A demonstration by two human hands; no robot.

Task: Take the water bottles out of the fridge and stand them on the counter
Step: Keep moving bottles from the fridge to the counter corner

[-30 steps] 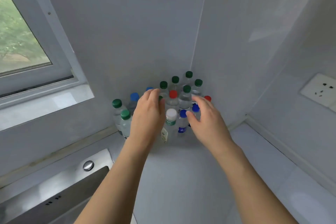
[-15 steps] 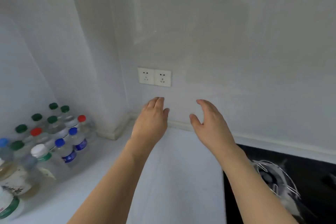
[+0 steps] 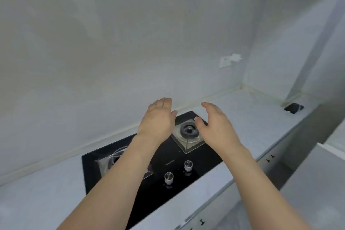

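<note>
Bare skin only: our left hand (image 3: 155, 121) and right hand (image 3: 217, 127) hover at frame centre, fingers loosely spread, holding nothing, above the black glass gas hob (image 3: 186, 155) set in the pale counter (image 3: 252, 117). No water bottles or fridge are in view. We judge full bottles weighty, smooth, perhaps wet; take them mid-body.

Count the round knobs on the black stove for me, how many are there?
2. One knob sits near the stove's front edge, between the two arms. The other knob is just right of it, a little farther back. An arm could hide more.
</note>
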